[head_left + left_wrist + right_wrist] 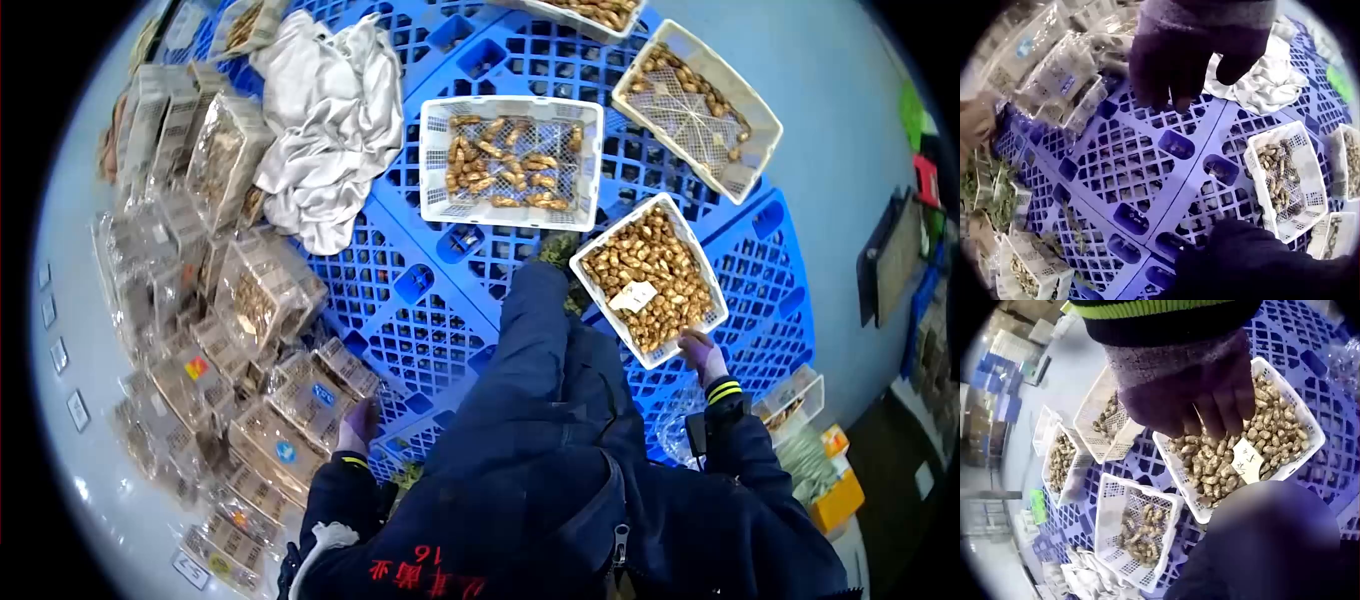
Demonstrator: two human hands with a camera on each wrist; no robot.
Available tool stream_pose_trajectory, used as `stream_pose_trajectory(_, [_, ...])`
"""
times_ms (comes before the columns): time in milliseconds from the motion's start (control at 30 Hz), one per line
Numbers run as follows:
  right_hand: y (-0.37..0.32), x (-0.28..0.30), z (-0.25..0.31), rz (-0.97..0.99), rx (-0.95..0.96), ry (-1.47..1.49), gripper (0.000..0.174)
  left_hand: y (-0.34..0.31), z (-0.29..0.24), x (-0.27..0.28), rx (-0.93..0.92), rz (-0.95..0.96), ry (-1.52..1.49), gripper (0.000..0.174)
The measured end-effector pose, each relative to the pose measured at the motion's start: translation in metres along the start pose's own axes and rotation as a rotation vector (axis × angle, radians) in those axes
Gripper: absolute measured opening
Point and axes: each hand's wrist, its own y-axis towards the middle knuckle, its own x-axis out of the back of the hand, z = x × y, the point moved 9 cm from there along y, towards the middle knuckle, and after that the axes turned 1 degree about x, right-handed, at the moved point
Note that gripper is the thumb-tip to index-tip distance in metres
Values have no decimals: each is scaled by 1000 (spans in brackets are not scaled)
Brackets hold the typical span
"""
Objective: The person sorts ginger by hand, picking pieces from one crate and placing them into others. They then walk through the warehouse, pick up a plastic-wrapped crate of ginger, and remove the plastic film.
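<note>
My right hand (pixel 703 352) is at the near right corner of a white plastic basket (pixel 718 300) full of small golden-brown knobbly pieces (pixel 650 255). In the right wrist view, its fingers (pixel 1229 409) point down over the rim and overlap the pieces; I cannot tell whether they grip the rim. A written card (pixel 1247 460) lies on top of the heap. On the other side, my left hand (pixel 358 425) hangs loosely with nothing in it. The left wrist view shows its fingers (pixel 1179 81) relaxed above blue plastic pallets (pixel 1210 119), beside clear-wrapped baskets (pixel 310 395).
A partly filled white basket (pixel 430 165) stands in front of my legs, another (pixel 770 140) toward the far right. White cloth (pixel 330 120) lies crumpled at the left. Wrapped baskets (pixel 260 300) are piled along the left side. Clear plastic (pixel 680 425) lies by the right arm.
</note>
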Motion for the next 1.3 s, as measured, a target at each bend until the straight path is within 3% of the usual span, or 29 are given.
stream_pose_trajectory(33, [12,12,-14,25,4,-12,29,-23,21,4,88,-183,-14,32])
stream_pose_trajectory(67, [23,22,-28,49,8,-23,30,-35,33,-4,90,-205,-107,25])
stream_pose_trajectory(100, [48,18,-62,631,-174,556,33,-47,47,-2,102,-234,-202,22])
stream_pose_trajectory(167, [33,30,-31,281,212,-549,32,-13,98,13,128,-87,-301,25])
stream_pose_trajectory(233, [7,5,-17,277,-252,144,14,-8,114,19,89,-139,-291,27])
stream_pose_trajectory(267, [19,1,-20,383,-281,107,8,14,124,17,33,60,-347,30])
stream_pose_trajectory(300, [-11,-12,19,-115,-173,-250,6,-30,87,3,-46,-23,-328,32])
stream_pose_trajectory(367, [17,-42,26,282,-233,-105,12,-50,64,1,-123,-112,-317,26])
stream_pose_trajectory(400, [47,-40,22,342,-261,-206,11,-50,68,7,-124,-101,-295,33])
stream_pose_trajectory(433, [103,-22,10,284,-262,0,5,-45,78,16,-115,-106,-318,35])
stream_pose_trajectory(500, [66,-96,77,218,216,-465,10,-31,95,39,-101,-113,-361,39])
stream_pose_trajectory(567, [34,-178,110,71,174,-523,21,-5,130,70,-45,-143,-374,37])
stream_pose_trajectory(633, [25,-251,119,109,295,-625,22,41,178,103,-50,-80,-508,32])
stream_pose_trajectory(667, [0,-299,125,119,336,-743,25,39,181,117,13,-44,-528,22])
stream_pose_trajectory(700, [-33,-347,127,130,367,-871,29,40,184,134,6,-24,-591,20])
stream_pose_trajectory(767, [-28,-417,100,299,544,-988,34,45,192,168,-7,12,-728,23])
stream_pose_trajectory(800, [-39,-452,83,257,407,-943,33,54,204,185,68,-26,-749,29])
stream_pose_trajectory(867, [-69,-531,55,347,289,-960,37,92,241,225,36,62,-799,21])
stream_pose_trajectory(900, [-77,-567,43,366,240,-925,36,85,225,243,13,105,-823,32])
stream_pose_trajectory(933, [-86,-604,38,391,304,-997,37,78,220,267,55,-66,-769,32])
stream_pose_trajectory(967, [-98,-642,33,417,365,-1066,38,71,200,284,-7,-61,-789,33])
stream_pose_trajectory(1000, [-133,-690,33,564,516,-1183,39,72,186,299,-5,-82,-813,34])
stream_pose_trajectory(1033, [-137,-717,26,506,373,-1180,39,76,176,312,0,-100,-832,35])
stream_pose_trajectory(1100, [-172,-774,27,541,518,-1293,39,100,157,332,-66,-56,-859,34])
stream_pose_trajectory(1133, [-181,-798,28,552,635,-1495,37,112,145,341,-104,-35,-872,34])
stream_pose_trajectory(1167, [-175,-808,27,506,513,-1253,40,116,124,355,-196,-36,-866,33])
stream_pose_trajectory(1233, [-172,-834,34,467,487,-1287,41,137,90,377,-235,68,-804,35])
stream_pose_trajectory(1267, [-166,-841,38,413,432,-1330,46,136,67,397,-274,-30,-822,34])
stream_pose_trajectory(1300, [-145,-850,42,478,507,-1273,49,126,37,415,-313,-130,-838,32])
